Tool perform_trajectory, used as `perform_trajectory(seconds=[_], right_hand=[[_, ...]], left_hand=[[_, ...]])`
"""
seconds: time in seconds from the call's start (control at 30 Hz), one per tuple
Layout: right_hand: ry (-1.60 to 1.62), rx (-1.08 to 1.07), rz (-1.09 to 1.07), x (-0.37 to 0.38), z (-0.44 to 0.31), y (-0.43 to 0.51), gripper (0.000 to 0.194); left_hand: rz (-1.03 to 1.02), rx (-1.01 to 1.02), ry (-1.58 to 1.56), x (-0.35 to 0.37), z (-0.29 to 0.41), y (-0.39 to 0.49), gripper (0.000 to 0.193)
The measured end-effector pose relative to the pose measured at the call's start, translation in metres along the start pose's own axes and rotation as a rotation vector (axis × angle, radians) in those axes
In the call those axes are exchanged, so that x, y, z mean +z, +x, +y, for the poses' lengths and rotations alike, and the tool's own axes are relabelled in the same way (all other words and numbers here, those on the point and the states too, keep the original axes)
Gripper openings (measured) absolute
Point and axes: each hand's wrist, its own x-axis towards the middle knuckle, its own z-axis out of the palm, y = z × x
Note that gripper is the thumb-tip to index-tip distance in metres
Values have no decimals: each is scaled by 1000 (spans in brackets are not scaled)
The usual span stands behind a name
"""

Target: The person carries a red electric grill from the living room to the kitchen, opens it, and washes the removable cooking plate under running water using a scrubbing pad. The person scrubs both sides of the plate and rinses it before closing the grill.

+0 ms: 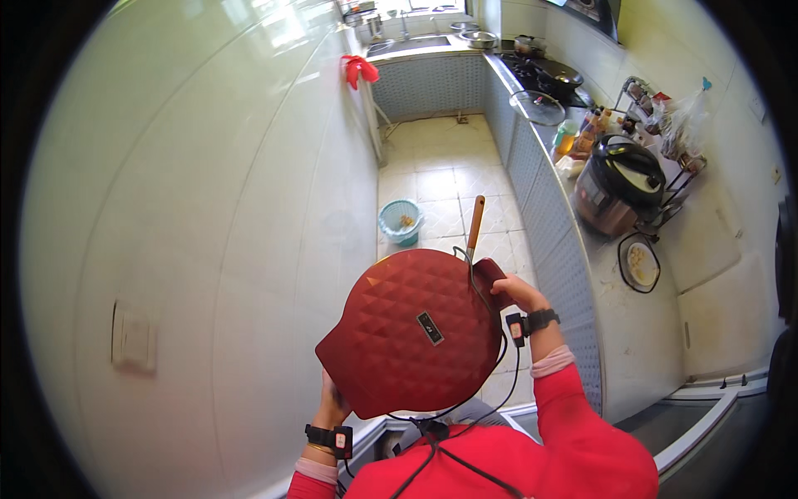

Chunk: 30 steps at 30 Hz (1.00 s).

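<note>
In front of my body is a round red electric griddle (399,349), its lid patterned with raised diamonds and bearing a small dark label. My right hand (519,292) grips its side handle at the far right. At the pointed near-left end, my left hand (331,396) holds the griddle from below, its fingers mostly hidden. A grey cord lies over the right part of the lid. Beyond the far edge sticks up the wooden handle (477,221) of a utensil whose working end is hidden.
A blue-green plastic basket (401,231) stands on the tiled floor by the left wall. Along the right counter are an electric pressure cooker (620,184), a plate of food (642,264), bottles (586,134), a glass lid (537,107) and a wok (559,75). A sink (408,45) lies at the back.
</note>
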Motion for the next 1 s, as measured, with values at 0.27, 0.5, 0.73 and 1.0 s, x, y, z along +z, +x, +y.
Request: perform_trajectory(seconds=[0.27, 0.5, 0.73, 1.0], right_hand=[[-14, -76, 71, -142, 59, 46, 36], [31, -25, 80, -238, 18, 144, 28], [-44, -127, 178, -311, -73, 211, 28], [6, -166, 88, -372, -215, 365, 20]], left_hand=[[-133, 3, 6, 56, -96, 119, 60], [-189, -8, -29, 86, -112, 280, 58], [-260, -38, 36, 187, -26, 385, 65], [-295, -30, 7, 284, 82, 546, 58]])
